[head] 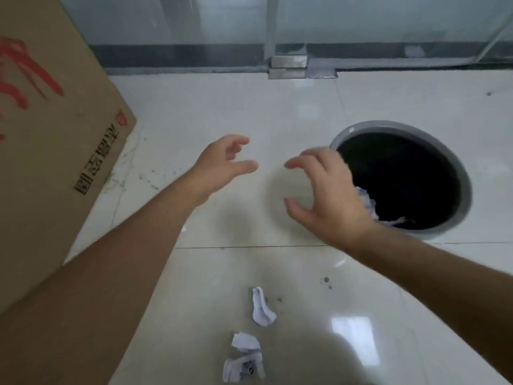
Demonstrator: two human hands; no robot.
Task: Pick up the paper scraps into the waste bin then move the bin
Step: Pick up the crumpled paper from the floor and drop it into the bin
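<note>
A: Where do things stand with the pickup?

B: Partway, I'd say. The waste bin point(455, 173) sits on the floor point(194, 107) to the right, and some crumpled paper point(367, 202) already lies inside it against the near wall. Two paper scraps are not yet collected — one small white scrap point(262, 308) close to the person, and a larger crumpled scrap point(244, 357) just nearer the bottom edge of the view.

A: And the hands?

B: Both empty, with fingers spread and loosely curled. The left hand point(222, 168) hangs above bare floor, and the right hand point(330, 195) is just beside the bin's near rim, partly in front of it. Neither grips anything.

A: So which step is this?

B: It reads as the gap between a drop and the next pickup — the gathering step is unfinished, and moving the bin has to wait.

A: What does the next move call for?

B: Reaching back and down toward the two scraps, which lie well apart from both hands. They are light and crumpled, so a pinch should do for each. They sit near each other, so one hand might take both, though that is a guess.

A: Anything in the way?

B: A cardboard box point(55, 134) stands at the left, clear of the scraps.
</note>
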